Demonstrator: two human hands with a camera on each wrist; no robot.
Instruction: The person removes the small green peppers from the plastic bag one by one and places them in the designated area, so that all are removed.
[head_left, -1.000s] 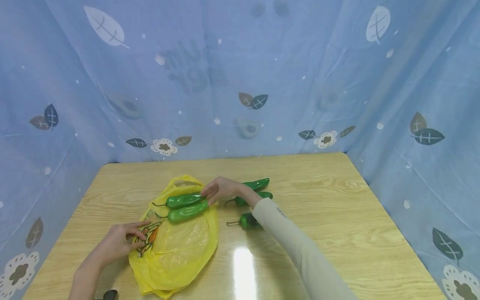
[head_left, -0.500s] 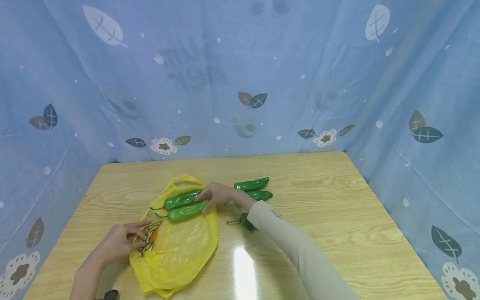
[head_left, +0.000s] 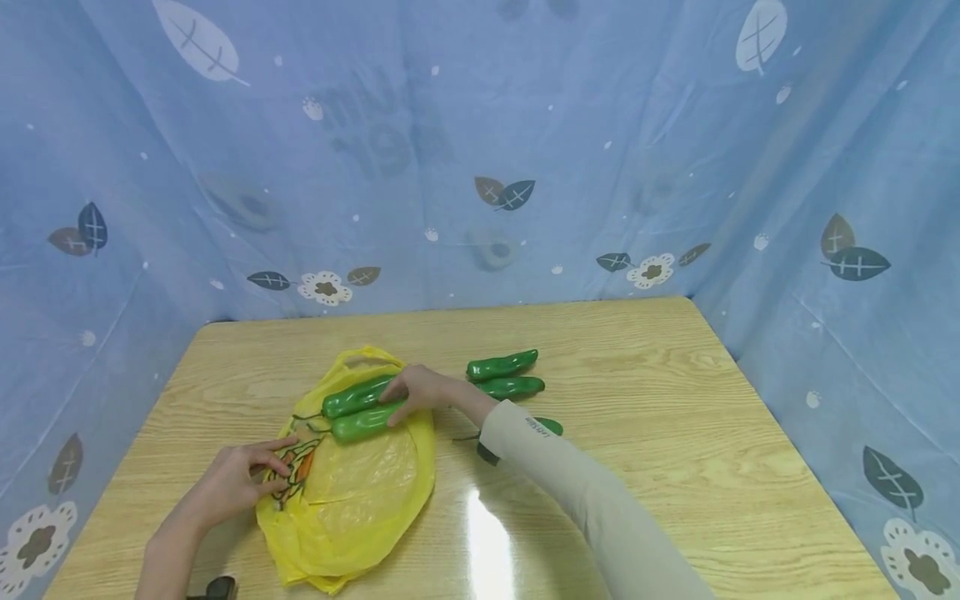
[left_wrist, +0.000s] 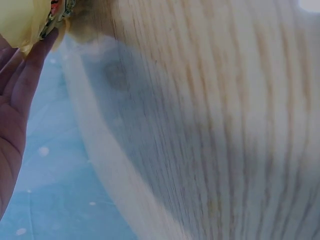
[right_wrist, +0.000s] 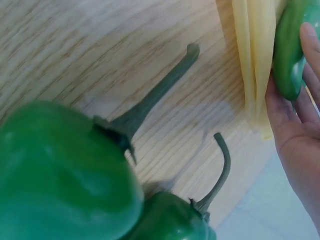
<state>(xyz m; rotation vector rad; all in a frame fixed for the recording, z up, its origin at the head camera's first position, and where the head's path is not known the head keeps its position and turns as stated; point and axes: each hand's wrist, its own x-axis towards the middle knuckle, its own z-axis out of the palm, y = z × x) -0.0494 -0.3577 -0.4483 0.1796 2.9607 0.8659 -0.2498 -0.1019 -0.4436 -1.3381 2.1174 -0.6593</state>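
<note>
A yellow plastic bag (head_left: 360, 517) with a coloured print lies flat on the wooden table. On its upper part, side by side, are two long green peppers, the farther one (head_left: 351, 400) and the nearer one (head_left: 360, 424), stems pointing left. My right hand (head_left: 429, 389) holds their right ends, thumb on the nearer pepper; in the right wrist view a smooth pepper tip (right_wrist: 288, 75) sits within the fingers, and its other side is hidden. At the bag's left edge, my left hand (head_left: 238, 479) pinches the plastic over the print, also partly seen in the left wrist view.
Right of the bag lie three more green peppers: a far one (head_left: 501, 365), a middle one (head_left: 513, 387) and a near one (head_left: 550, 426) partly covered by the right sleeve (head_left: 585, 500). A blue patterned curtain (head_left: 480, 125) encloses the table's back and sides.
My right hand has moved a little left and closed on the pepper ends. The farther pepper has slid slightly left on the bag. My left hand has stayed on the bag's edge.
</note>
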